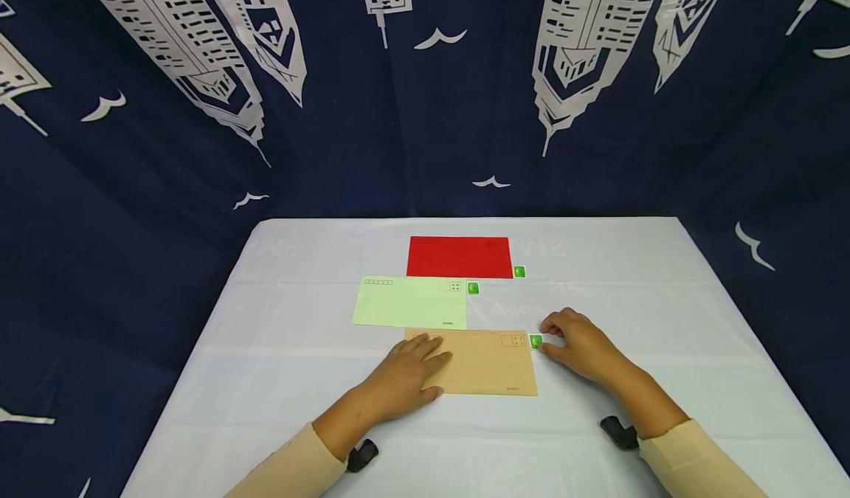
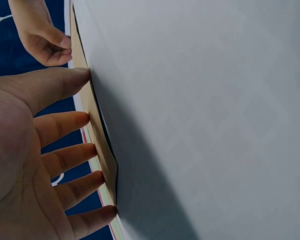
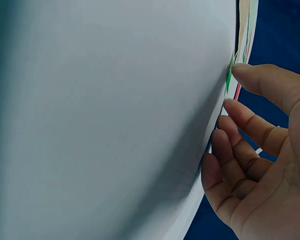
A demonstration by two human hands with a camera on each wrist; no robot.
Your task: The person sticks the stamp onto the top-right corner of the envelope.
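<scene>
A brown envelope (image 1: 488, 365) lies nearest on the white table. My left hand (image 1: 413, 376) rests on its left part with fingers spread; in the left wrist view the fingertips (image 2: 92, 150) press along the paper. Just off the envelope's upper right corner lies a small green stamp (image 1: 536, 341) with a white border. My right hand (image 1: 583, 347) is beside that stamp, its thumb tip touching the stamp's right edge. In the right wrist view the thumb meets the green stamp (image 3: 229, 79), while the index finger stays apart from the thumb and the other fingers bend loosely.
Behind the brown envelope lies a light green envelope (image 1: 409, 302), with a green stamp (image 1: 473, 288) at its right. A red envelope (image 1: 460, 257) is farthest back, another green stamp (image 1: 520, 271) by its lower right corner. A dark blue patterned cloth (image 1: 465, 129) hangs behind the table (image 1: 279, 387).
</scene>
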